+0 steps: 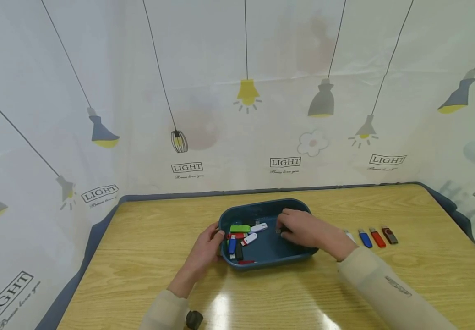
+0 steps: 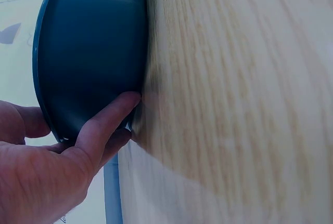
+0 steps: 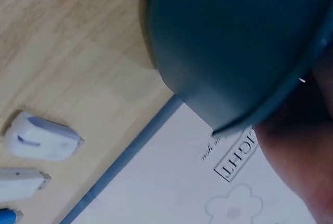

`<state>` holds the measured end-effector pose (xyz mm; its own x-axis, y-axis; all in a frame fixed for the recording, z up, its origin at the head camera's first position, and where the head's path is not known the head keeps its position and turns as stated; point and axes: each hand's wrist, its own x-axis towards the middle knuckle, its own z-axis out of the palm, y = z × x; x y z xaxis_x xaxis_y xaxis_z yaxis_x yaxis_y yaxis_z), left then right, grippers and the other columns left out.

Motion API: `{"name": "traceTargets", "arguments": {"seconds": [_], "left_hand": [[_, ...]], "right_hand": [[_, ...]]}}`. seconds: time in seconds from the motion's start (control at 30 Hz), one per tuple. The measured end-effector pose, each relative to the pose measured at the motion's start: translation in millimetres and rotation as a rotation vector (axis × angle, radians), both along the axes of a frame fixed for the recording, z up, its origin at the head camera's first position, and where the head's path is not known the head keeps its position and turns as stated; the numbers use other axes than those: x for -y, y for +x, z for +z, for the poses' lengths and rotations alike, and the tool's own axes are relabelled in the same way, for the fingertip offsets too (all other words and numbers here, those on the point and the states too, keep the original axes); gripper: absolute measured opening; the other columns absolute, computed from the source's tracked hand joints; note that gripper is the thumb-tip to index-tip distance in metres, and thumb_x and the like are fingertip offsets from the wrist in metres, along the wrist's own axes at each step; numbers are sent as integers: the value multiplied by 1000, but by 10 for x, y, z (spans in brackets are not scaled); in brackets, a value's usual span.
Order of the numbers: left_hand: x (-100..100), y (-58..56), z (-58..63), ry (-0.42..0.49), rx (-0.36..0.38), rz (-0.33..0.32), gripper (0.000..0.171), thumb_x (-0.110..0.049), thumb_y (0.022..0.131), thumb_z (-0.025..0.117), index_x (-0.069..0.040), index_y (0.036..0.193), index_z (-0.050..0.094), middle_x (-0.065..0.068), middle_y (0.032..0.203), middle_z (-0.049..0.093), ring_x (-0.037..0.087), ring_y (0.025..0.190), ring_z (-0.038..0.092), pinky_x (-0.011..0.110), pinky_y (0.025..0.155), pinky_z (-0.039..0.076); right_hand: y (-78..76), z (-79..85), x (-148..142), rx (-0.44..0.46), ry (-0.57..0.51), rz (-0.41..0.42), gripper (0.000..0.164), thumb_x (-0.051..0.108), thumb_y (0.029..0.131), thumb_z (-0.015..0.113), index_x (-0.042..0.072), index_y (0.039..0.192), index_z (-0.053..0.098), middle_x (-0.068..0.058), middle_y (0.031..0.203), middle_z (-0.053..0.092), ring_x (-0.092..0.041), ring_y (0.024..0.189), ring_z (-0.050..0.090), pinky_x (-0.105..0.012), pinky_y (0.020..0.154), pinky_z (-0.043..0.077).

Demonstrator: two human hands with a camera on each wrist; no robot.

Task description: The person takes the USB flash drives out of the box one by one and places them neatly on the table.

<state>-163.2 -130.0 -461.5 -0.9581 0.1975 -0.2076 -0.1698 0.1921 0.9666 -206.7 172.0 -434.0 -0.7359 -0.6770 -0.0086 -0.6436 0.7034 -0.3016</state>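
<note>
A dark blue-green plastic bin sits on the table with several USB flash drives inside, among them a green one, a blue one and white ones. My left hand grips the bin's left end, thumb at the rim and fingers along the outer wall. Inside the bin's right half is my right hand, its fingers curled. A small greyish end shows at those fingertips, seemingly a USB flash drive; most of it is hidden. The right wrist view shows mainly the bin's outside.
Right of the bin, several USB flash drives lie in a row: a blue one, a red one, a dark red-brown one and white ones, partly behind my right forearm. A lamp-print sheet hangs behind the wooden table.
</note>
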Motion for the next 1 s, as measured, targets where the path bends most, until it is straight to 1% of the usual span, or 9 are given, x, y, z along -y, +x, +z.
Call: {"name": "traceTargets", "arguments": {"seconds": [0.17, 0.27, 0.4, 0.53, 0.63, 0.8, 0.9, 1.0], "left_hand": [[0, 3, 3, 5, 6, -1, 51, -20, 112, 41, 1, 158, 34, 28, 153, 44, 40, 123, 56, 50, 84, 61], [-2, 2, 7, 3, 3, -2, 50, -20, 112, 41, 1, 157, 35, 28, 153, 45, 39, 122, 56, 49, 84, 61], [-3, 5, 16, -2, -1, -1, 50, -20, 112, 41, 1, 157, 36, 28, 152, 46, 38, 119, 58, 48, 82, 62], [-2, 2, 11, 8, 0, -2, 50, -20, 112, 41, 1, 157, 35, 28, 152, 46, 39, 119, 59, 49, 83, 62], [-1, 0, 5, 17, 1, -3, 50, -19, 112, 41, 1, 157, 35, 29, 152, 45, 40, 120, 58, 50, 84, 61], [0, 1, -4, -5, 1, 2, 51, -21, 112, 40, 1, 158, 35, 29, 153, 44, 40, 122, 57, 50, 85, 61], [0, -3, -8, -14, -3, 2, 52, -21, 113, 40, 2, 158, 34, 29, 153, 44, 40, 123, 56, 50, 85, 61], [-1, -2, -10, -12, -3, 1, 51, -21, 112, 40, 2, 158, 34, 29, 153, 44, 41, 122, 57, 51, 85, 61]], "right_hand": [[58, 87, -84, -45, -84, 19, 12, 9, 96, 73, 8, 107, 67, -2, 100, 61, -19, 89, 63, -37, 78, 56], [105, 138, -141, -53, -130, 4, 11, 9, 97, 73, 9, 107, 68, 0, 98, 61, -14, 85, 60, -33, 74, 55], [175, 197, -221, -28, -166, -66, 12, 11, 97, 74, 9, 107, 68, 5, 93, 59, -8, 77, 54, -29, 67, 51], [258, 252, -310, -7, -200, -147, 13, 12, 96, 74, 8, 108, 69, 6, 90, 59, -7, 75, 51, -27, 65, 48], [328, 290, -389, -1, -227, -196, 14, 12, 97, 74, 7, 109, 69, 4, 93, 61, -9, 79, 54, -29, 67, 51], [441, 325, -528, 5, -272, -299, 16, 12, 97, 74, 6, 110, 69, 0, 99, 66, -13, 87, 63, -33, 73, 56], [485, 326, -628, 2, -289, -348, 16, 11, 96, 74, 5, 110, 70, 1, 99, 67, -14, 88, 64, -33, 73, 57], [511, 322, -747, -2, -301, -376, 14, 9, 96, 73, 4, 108, 70, 1, 97, 67, -14, 86, 64, -33, 73, 58]]}}
